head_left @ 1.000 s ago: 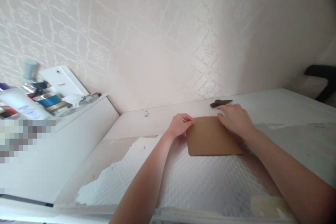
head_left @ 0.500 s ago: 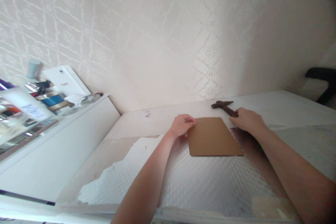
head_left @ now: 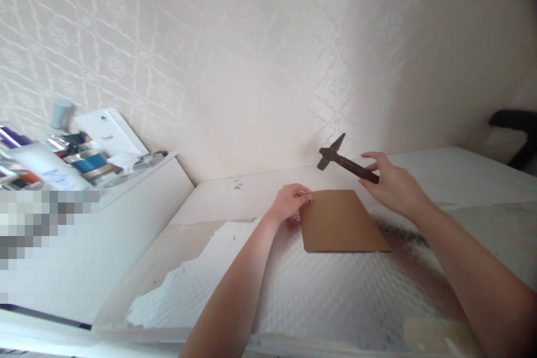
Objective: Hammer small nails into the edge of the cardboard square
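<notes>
My right hand [head_left: 396, 184] grips a dark hammer [head_left: 352, 168] by the end of its handle, with some fingers lifted off it. The hammer's head is raised above the far right part of a brown cardboard piece [head_left: 342, 226]. At the cardboard's far left corner, my left hand [head_left: 292, 199] is closed in a pinch. Between its fingertips a tiny dark piece shows that looks like a small nail [head_left: 310, 199]. Beside it, a row of small dark marks or nail heads [head_left: 324, 199] runs along the cardboard's far edge.
Several small loose pieces [head_left: 238, 184] lie on the white tabletop [head_left: 218, 198] near the wall. Bubble-textured sheeting [head_left: 319, 296] covers the front. A white cabinet [head_left: 126, 224] on the left carries bottles, tape and a white box [head_left: 111, 131]. A black chair part [head_left: 514, 120] shows at far right.
My right hand has lifted the hammer off the tabletop, and its head has swung up and to the left. My left hand stays at the cardboard's corner.
</notes>
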`<state>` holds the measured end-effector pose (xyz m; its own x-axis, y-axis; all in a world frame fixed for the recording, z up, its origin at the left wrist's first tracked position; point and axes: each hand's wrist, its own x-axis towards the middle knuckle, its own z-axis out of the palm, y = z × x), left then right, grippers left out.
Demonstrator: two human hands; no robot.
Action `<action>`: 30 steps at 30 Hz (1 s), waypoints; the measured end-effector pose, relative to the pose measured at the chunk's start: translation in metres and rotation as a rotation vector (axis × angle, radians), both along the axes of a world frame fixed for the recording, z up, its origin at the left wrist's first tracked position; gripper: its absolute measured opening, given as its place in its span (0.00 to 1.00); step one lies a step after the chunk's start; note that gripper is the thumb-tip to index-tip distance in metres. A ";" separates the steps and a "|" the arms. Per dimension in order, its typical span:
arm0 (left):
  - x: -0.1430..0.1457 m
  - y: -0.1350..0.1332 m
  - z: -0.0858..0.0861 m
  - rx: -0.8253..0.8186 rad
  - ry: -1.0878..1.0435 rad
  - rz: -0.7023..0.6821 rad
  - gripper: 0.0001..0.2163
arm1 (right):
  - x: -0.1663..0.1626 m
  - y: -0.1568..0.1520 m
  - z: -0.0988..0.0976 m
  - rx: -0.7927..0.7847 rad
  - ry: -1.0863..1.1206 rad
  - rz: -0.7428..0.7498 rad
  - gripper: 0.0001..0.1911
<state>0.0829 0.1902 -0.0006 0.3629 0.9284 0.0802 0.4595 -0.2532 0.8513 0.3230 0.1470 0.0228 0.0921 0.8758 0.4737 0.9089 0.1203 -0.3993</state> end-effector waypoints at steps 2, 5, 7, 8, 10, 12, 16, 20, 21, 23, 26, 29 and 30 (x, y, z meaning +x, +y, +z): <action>0.000 0.001 0.000 -0.019 0.010 0.031 0.07 | 0.000 -0.003 0.003 0.055 -0.049 0.062 0.22; 0.000 0.000 0.002 -0.068 -0.019 0.054 0.08 | 0.000 -0.005 0.004 0.071 -0.079 0.191 0.16; 0.000 -0.001 0.003 -0.110 -0.068 0.066 0.08 | -0.001 -0.005 0.004 0.046 -0.060 0.276 0.15; 0.000 -0.001 0.003 -0.131 -0.096 0.075 0.08 | -0.001 -0.005 0.003 0.027 -0.056 0.311 0.15; 0.000 0.000 0.002 -0.168 -0.154 0.089 0.07 | -0.002 -0.004 0.002 -0.013 -0.066 0.354 0.15; 0.000 0.002 0.001 -0.200 -0.203 0.101 0.06 | -0.001 -0.004 0.002 -0.046 -0.090 0.380 0.16; 0.000 0.005 -0.002 -0.258 -0.289 0.114 0.07 | 0.001 -0.005 0.005 -0.079 -0.133 0.419 0.17; 0.001 0.007 -0.004 -0.304 -0.347 0.103 0.10 | 0.001 -0.009 0.008 -0.101 -0.185 0.389 0.16; 0.001 0.008 -0.004 -0.309 -0.354 0.100 0.10 | 0.001 -0.010 0.009 -0.105 -0.197 0.382 0.16; 0.001 0.009 -0.006 -0.309 -0.362 0.097 0.10 | 0.001 -0.011 0.010 -0.116 -0.214 0.379 0.16; 0.001 0.011 -0.007 -0.303 -0.368 0.094 0.08 | 0.000 -0.012 0.012 -0.132 -0.223 0.394 0.16; 0.000 0.011 -0.008 -0.299 -0.375 0.089 0.07 | -0.001 -0.013 0.013 -0.135 -0.226 0.398 0.17; 0.000 0.011 -0.008 -0.298 -0.378 0.086 0.07 | -0.001 -0.013 0.012 -0.134 -0.228 0.396 0.17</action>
<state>0.0826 0.2008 -0.0084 0.2803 0.9564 -0.0822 0.1126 0.0522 0.9923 0.3222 0.1342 0.0353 -0.3539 0.8776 0.3235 0.8698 0.4359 -0.2310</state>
